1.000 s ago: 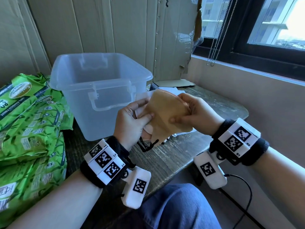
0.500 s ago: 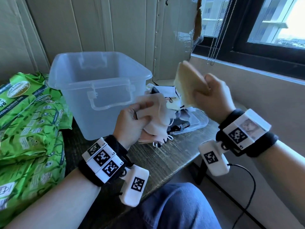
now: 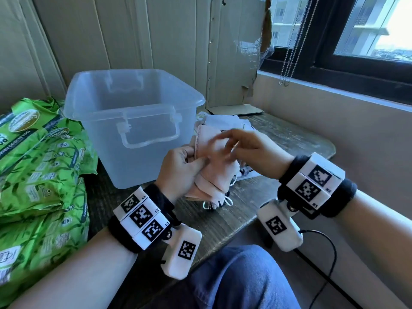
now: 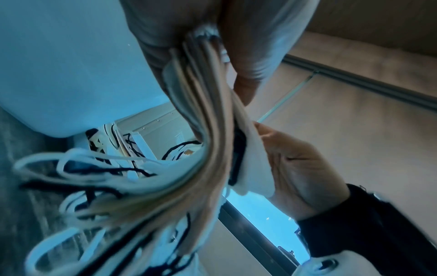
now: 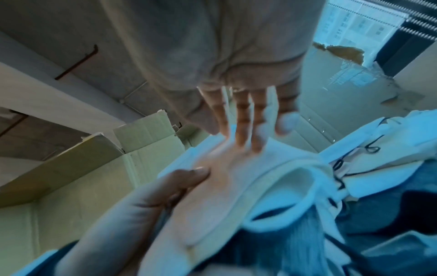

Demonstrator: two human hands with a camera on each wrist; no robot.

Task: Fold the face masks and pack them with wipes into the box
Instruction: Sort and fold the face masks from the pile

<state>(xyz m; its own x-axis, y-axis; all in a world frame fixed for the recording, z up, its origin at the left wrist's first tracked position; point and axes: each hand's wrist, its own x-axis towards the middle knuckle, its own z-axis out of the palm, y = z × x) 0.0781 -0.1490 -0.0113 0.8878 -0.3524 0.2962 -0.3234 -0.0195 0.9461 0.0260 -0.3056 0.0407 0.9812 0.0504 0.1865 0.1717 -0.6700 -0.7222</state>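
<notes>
Fingers (image 3: 219, 139) of the right hand (image 3: 252, 155) spread and straight, blurred, laid against the top pink mask; nothing gripped. Half a second back this hand held a tan mask up near the window; that mask is gone from it now, and I cannot tell where it went. The hand is back at the bundle.

Left hand (image 3: 180, 168) clamped on the stack of folded masks (image 3: 214, 175), thumb across the front; grip unchanged from the earlier frames. Left wrist view shows many layered edges bunched in the fist, ear loops (image 3: 225, 200) dangling loose below, white and dark.

Stack held in the air just in front of the clear plastic box (image 3: 133, 121), which looks empty. More unfolded masks (image 3: 223, 122) lie on the desk (image 3: 289, 139) behind the hands. Green wipes packs (image 3: 40, 166) piled left of the box, untouched.

Judgement: one more mask dealt with; right hand seems to be pressing the bundle flat or reaching for the next. Nothing packed yet, so the task is early. Dangling loops could snag when the stack goes in.
</notes>
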